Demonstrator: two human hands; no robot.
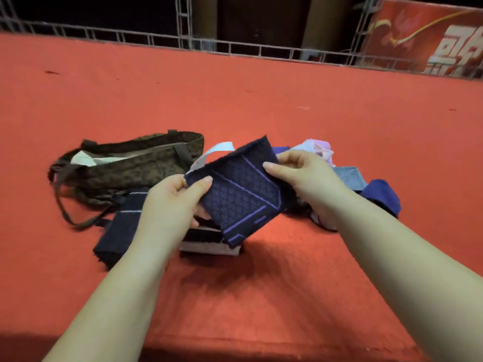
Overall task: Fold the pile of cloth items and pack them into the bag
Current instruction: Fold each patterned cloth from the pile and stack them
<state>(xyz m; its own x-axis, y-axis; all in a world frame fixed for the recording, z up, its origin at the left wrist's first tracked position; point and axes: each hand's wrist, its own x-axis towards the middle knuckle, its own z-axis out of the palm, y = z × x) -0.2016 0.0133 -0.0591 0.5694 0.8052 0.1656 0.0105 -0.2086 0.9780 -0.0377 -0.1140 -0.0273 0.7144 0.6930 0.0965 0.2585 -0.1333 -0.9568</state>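
Worktop: red cloth.
Navy cloth: pinched between left hand and right hand, both gripping opposite edges.
Bag: beyond the left hand (nearer one), mouth agape.

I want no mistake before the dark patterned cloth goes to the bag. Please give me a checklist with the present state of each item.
1. Both hands hold the patterned cloth: left hand and right hand pinch opposite edges. Ok.
2. Cloth folded flat: it looks folded, lifted and tilted. Ok.
3. Bag mouth open: partly, something pale lies inside. Ok.
4. Room left in the bag: cannot tell.
5. Folded dark cloth packed: lies on the red surface. Not ok.
6. Unfolded pile finished: not ok.
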